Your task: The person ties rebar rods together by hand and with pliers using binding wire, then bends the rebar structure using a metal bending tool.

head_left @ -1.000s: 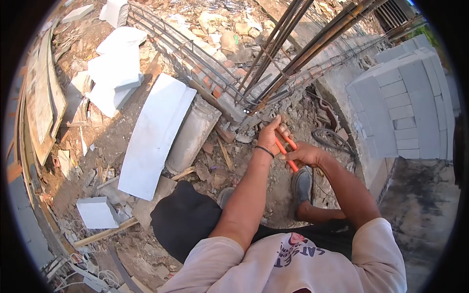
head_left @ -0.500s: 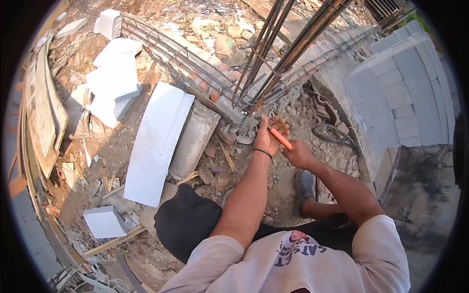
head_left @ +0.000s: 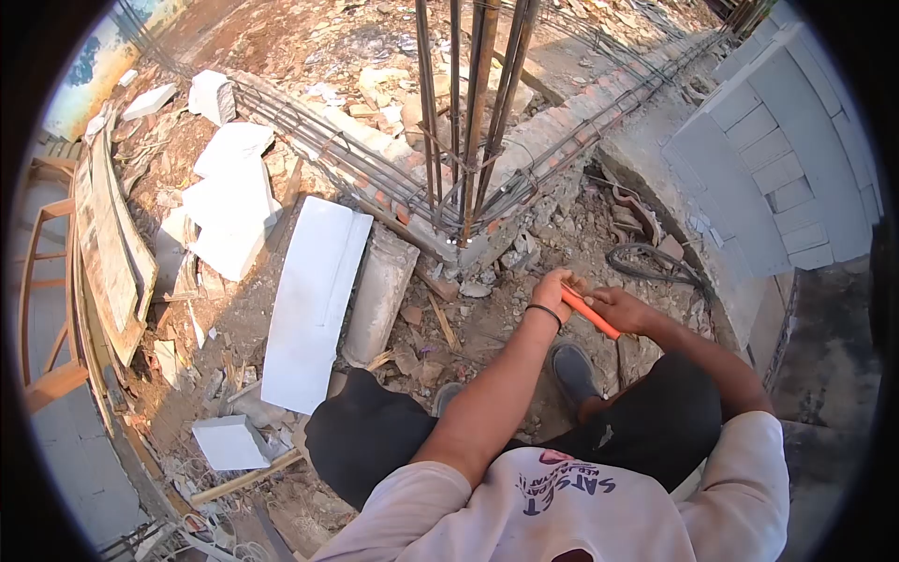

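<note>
An orange-handled tool lies between my two hands; its working end cannot be made out. My left hand, with a dark band at the wrist, closes on the tool's upper end. Against the upper side of the orange handle, my right hand has its fingers bent round it. Both hands are above the rubble ground, just in front of the corner where upright steel bars rise from the rebar cages.
Long white block and a concrete piece lie left of my hands. Grey blocks are stacked at right, near a black coiled hose. Wooden boards stand far left. My shoe is below my hands.
The orange handles, spread apart a second ago, now appear together. Both hands have moved lower and to the right in view, and my right knee has come up into sight. The view has shifted.
</note>
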`<action>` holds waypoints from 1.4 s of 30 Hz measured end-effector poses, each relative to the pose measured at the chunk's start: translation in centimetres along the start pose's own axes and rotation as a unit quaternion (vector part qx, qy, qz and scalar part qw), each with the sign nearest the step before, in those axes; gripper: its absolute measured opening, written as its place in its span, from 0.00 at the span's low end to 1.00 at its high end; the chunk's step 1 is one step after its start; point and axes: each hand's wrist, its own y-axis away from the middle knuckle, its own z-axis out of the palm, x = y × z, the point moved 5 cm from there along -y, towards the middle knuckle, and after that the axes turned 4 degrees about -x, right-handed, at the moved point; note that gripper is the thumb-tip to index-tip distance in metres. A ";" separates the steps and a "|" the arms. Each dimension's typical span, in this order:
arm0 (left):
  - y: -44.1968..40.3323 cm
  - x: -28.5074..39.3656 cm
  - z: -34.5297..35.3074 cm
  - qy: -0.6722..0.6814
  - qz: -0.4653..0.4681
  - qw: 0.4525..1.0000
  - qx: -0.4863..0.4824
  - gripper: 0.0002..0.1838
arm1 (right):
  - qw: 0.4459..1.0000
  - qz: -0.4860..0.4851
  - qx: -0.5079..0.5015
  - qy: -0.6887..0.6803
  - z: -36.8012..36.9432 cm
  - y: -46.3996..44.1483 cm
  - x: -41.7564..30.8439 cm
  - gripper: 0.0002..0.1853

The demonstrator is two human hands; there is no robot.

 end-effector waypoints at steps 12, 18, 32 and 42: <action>-9.6 -6.2 -10.7 -0.200 0.009 0.929 0.312 0.23 | 0.967 -0.108 0.216 0.082 -10.2 -5.7 7.2 0.10; -7.5 -5.5 -8.3 -0.534 0.001 0.774 0.341 0.24 | 0.961 -0.214 0.176 -0.005 -12.6 -7.2 3.3 0.11; 12.4 15.9 9.7 -0.581 0.594 0.274 0.484 0.42 | 0.901 -0.400 0.020 -0.168 -15.0 -13.5 -11.0 0.14; 12.3 18.3 9.7 -0.639 0.561 0.414 0.325 0.31 | 0.821 -0.568 -0.053 -0.043 -11.0 -13.8 -20.3 0.27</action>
